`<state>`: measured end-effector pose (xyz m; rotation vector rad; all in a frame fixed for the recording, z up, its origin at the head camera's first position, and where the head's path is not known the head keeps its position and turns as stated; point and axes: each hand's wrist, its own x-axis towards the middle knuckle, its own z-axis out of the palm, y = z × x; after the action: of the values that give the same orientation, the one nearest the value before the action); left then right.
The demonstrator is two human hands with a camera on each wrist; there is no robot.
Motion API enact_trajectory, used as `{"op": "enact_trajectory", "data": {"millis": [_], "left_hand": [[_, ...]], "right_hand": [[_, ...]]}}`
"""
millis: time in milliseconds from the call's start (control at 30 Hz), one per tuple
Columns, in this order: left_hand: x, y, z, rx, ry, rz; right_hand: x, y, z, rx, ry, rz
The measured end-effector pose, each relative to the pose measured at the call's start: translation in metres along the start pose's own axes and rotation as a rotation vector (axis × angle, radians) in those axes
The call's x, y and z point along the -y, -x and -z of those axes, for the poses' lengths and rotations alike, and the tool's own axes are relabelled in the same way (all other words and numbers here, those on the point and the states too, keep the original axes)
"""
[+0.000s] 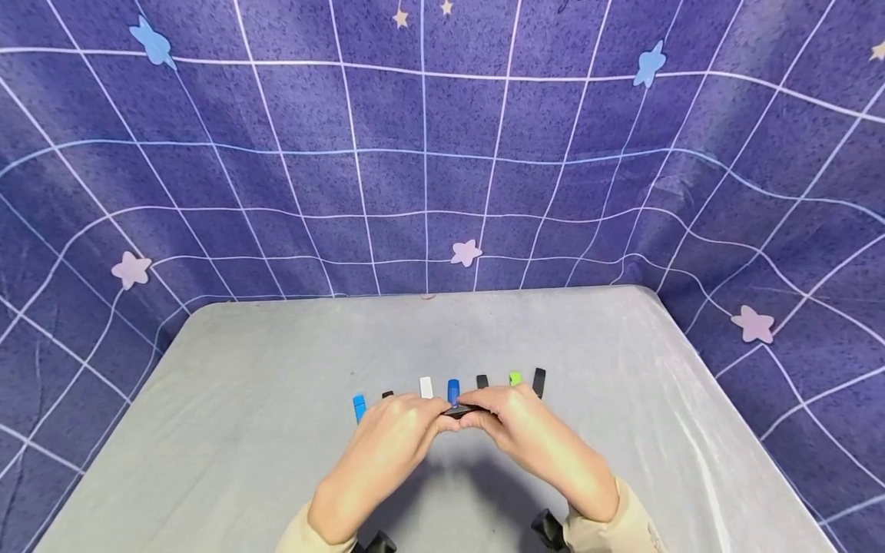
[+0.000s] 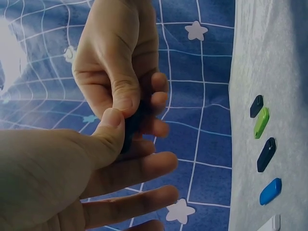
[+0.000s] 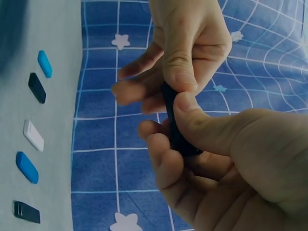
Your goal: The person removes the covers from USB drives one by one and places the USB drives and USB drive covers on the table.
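Both hands meet above the table around a small, slim black stick [image 1: 459, 412] that looks like a USB flash drive. My left hand [image 1: 396, 430] pinches one end, its thumb pressed on the top; in the left wrist view its other fingers extend outward. At the other end, my right hand [image 1: 528, 438] grips the black stick [image 3: 174, 120] between thumb and curled fingers. The two thumb tips nearly touch. Much of the stick is hidden by fingers. Just beyond the hands lies a blue stick [image 1: 453, 390], with a white stick [image 1: 425, 386] to its left.
Similar sticks form a row on the grey cloth-covered table [image 1: 276, 346]: a light blue one [image 1: 359, 408] at the left, a green one [image 1: 515, 378] and a black one [image 1: 539, 382] at the right. A purple-blue curtain [image 1: 387, 184] with stars hangs behind the table.
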<state>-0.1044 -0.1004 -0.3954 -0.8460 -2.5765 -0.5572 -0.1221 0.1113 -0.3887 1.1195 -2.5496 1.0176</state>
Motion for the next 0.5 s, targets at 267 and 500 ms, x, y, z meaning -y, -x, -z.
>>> {"op": "enact_trajectory", "data": {"millis": [267, 500], "left_hand": [[0.0044, 0.0004, 0.0006, 0.076, 0.014, -0.040], [0.0053, 0.0014, 0.0043, 0.254, 0.113, -0.028]], "right_hand": [[-0.0001, 0.0025, 0.0015, 0.085, 0.022, -0.023], [-0.0002, 0.0048, 0.0033, 0.102, 0.009, 0.003]]}}
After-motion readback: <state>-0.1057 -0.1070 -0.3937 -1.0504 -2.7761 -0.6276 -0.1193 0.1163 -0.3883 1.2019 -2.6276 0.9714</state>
